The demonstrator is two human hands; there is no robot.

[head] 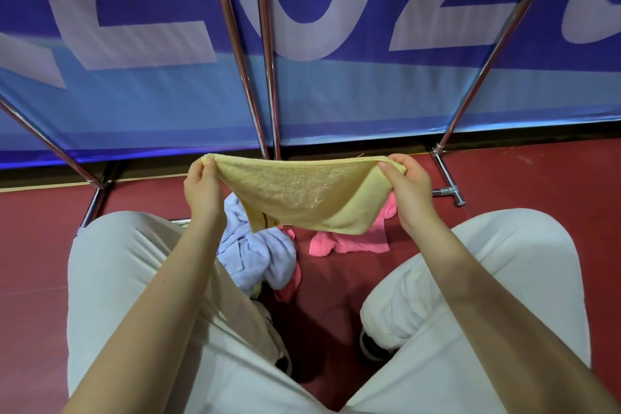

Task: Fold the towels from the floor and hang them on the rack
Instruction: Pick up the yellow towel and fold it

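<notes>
While the person crouches over the red floor (504, 185), the left hand (201, 188) and right hand (408, 186) each pinch an upper corner of the yellow towel (302, 195), every grip tight on cloth. It hangs stretched between them; lavender towel (258, 255) at 7 o'clock below, pink towel (349, 242) at 5 o'clock, chrome rack (265, 77) at 12.

Yellow towel (302, 195) stretched, left hand (201, 188), right hand (408, 190)

Both bare forearms reach forward over the bent knees; the left hand (201, 186) and right hand (408, 186) each pinch a corner of the yellow towel (302, 195), level and well apart.
</notes>
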